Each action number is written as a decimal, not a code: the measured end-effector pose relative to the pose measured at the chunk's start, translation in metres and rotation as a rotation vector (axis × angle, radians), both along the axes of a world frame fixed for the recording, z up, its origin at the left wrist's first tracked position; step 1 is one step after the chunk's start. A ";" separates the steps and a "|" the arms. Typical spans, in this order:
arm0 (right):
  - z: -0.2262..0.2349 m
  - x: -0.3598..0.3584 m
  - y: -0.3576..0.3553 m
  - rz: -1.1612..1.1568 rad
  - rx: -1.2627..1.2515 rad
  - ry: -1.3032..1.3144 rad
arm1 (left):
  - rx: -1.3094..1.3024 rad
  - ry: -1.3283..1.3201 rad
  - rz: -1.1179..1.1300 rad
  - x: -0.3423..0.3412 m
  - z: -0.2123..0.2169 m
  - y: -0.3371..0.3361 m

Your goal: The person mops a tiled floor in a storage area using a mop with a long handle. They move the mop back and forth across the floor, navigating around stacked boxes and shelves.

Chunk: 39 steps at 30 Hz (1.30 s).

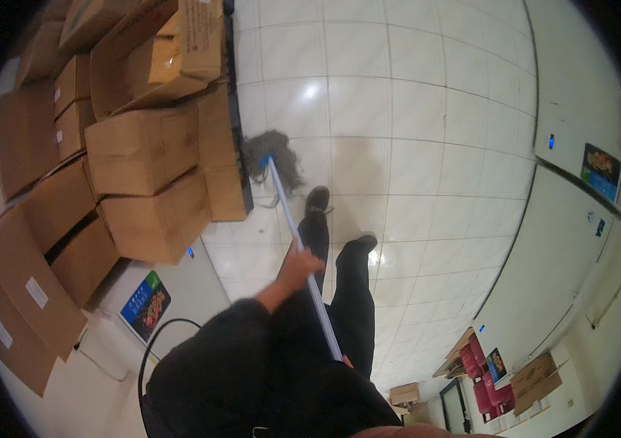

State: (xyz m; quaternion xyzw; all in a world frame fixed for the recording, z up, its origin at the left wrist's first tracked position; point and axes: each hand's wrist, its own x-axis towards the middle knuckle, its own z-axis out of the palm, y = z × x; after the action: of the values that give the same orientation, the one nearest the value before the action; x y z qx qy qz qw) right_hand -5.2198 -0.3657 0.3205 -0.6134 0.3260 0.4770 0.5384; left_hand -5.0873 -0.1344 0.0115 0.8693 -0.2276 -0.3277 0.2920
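A: Cardboard boxes (142, 146) are stacking up across the upper left of the frame, flaps shut, so their contents are not showing.

B: Just right of them, the grey mop head (274, 157) is lying on the white tiled floor (413, 109), touching the stack's foot.

A: The mop handle (299, 244) is slanting down toward centre. The left hand (299, 266) is clamping around it.

B: The right hand (345, 360) is barely peeking at the handle's lower end; I cannot tell its grip.
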 end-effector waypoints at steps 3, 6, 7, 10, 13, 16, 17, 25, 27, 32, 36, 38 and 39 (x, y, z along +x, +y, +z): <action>-0.032 0.085 0.034 0.024 0.071 0.111 | -0.056 -0.186 0.176 0.062 -0.038 0.045; -0.073 0.152 0.057 -0.002 0.099 0.186 | -0.019 -0.263 0.153 0.143 -0.063 0.063; -0.079 0.167 0.056 -0.025 0.114 0.233 | -0.018 -0.238 0.171 0.157 -0.065 0.063; -0.067 0.200 0.042 0.065 0.133 0.272 | -0.081 -0.164 0.340 0.162 -0.052 0.050; -0.041 0.179 0.017 0.405 0.063 -0.018 | -0.143 -0.175 0.456 0.105 -0.034 0.032; -0.012 0.150 -0.015 0.614 0.023 -0.087 | -0.161 -0.113 0.553 0.035 -0.010 0.007; -0.005 0.153 -0.022 0.630 0.023 -0.006 | -0.162 -0.052 0.562 0.016 0.000 -0.002; 0.053 0.204 -0.035 0.186 -0.113 0.286 | -0.168 -0.032 0.508 0.044 0.003 -0.045; 0.049 0.200 -0.032 0.053 -0.139 0.242 | -0.136 -0.110 0.401 0.076 -0.019 -0.048; 0.053 0.200 -0.045 -0.411 -0.332 -0.069 | -0.311 -0.078 0.358 0.143 -0.038 -0.095; 0.109 0.224 -0.073 -0.821 -0.388 -0.672 | -0.410 0.049 0.369 0.160 0.003 -0.177; 0.117 0.261 -0.049 -1.053 -0.625 -1.020 | -0.510 0.128 0.385 0.171 0.028 -0.209; 0.108 0.254 -0.071 -0.842 -0.319 -1.168 | -0.567 0.161 0.395 0.179 0.037 -0.216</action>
State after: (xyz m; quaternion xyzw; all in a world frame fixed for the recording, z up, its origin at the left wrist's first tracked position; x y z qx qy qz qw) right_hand -4.9661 -0.4364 0.4289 -0.6612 0.2596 -0.2279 0.6659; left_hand -4.9084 -0.3504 0.0481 0.7523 -0.1131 -0.2560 0.5964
